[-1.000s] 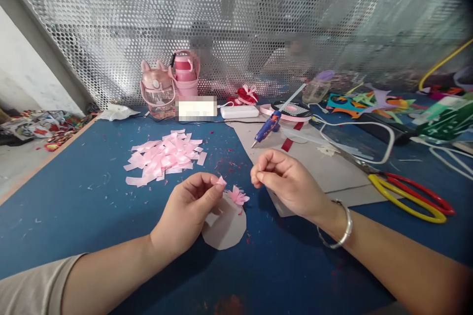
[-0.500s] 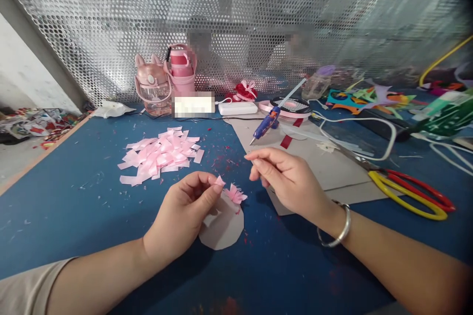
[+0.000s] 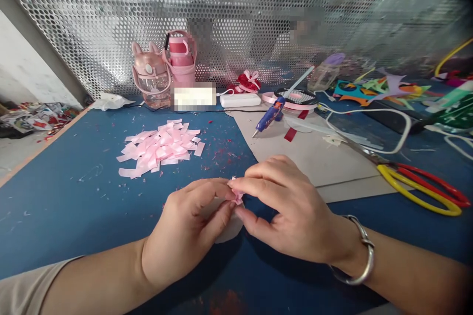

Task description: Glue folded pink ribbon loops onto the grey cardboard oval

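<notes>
My left hand (image 3: 195,229) and my right hand (image 3: 290,211) meet at a small folded piece of pink ribbon (image 3: 237,199). The left thumb and fingers pinch it from one side, while the right index finger and thumb close on it from the other. Beneath the hands lies a roundish grey cardboard disc (image 3: 232,230), mostly covered by them. The ribbon is at the disc's upper edge, and the fingers hide how the two touch. Farther off, a heap of cut pink ribbon strips (image 3: 162,150) lies on the blue table (image 3: 84,216).
A blue glue gun (image 3: 271,117) rests on grey cardboard sheets (image 3: 328,167) beyond my right hand. Scissors (image 3: 424,189) with red and yellow handles lie at right. Pink bottles (image 3: 151,76), a white power strip (image 3: 240,100), cables and coloured scraps (image 3: 384,88) line the back.
My right hand has come left and down to the ribbon beside my left hand. Its fingers now cover the frayed pink tuft seen earlier on the disc. The view has shifted slightly.
</notes>
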